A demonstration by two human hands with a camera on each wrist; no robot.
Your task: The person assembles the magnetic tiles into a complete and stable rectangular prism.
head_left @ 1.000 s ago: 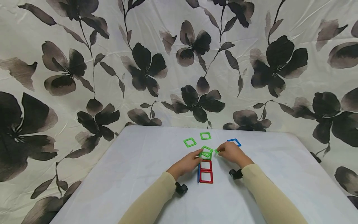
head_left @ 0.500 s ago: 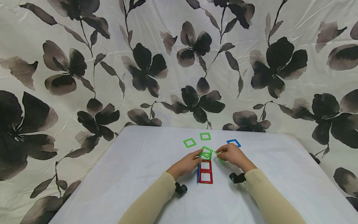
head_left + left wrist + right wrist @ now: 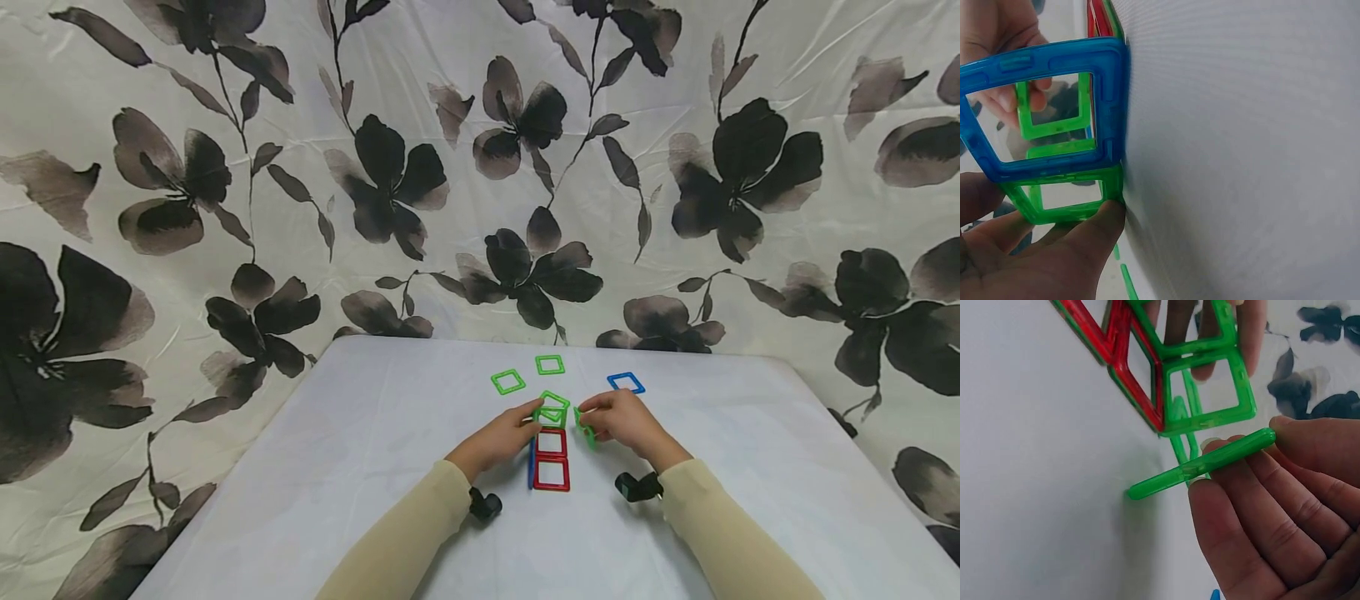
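Note:
Several magnetic square tiles stand joined in the middle of the table. In the head view, two red tiles [image 3: 552,489] form the near part; green tiles make up the far part. A blue tile [image 3: 1113,106] stands upright along the left side. My left hand [image 3: 498,437] holds an upright green tile [image 3: 1060,219] beyond the blue one, thumb and fingers at its edges. Just right of the structure, my right hand [image 3: 626,421] pinches a separate green tile [image 3: 1210,459] between thumb and fingers. That tile appears edge-on and apart from the structure in the right wrist view.
A loose blue tile [image 3: 637,388] lies behind my right hand. Two loose green tiles, a left one [image 3: 508,391] and a farther one [image 3: 550,372], lie flat toward the back edge of the white table [image 3: 337,467]. A floral cloth [image 3: 420,75] hangs behind.
My right hand has drawn slightly right and toward me, turning its green tile so more of it shows. The blue tile behind is now uncovered. My left hand stays in place.

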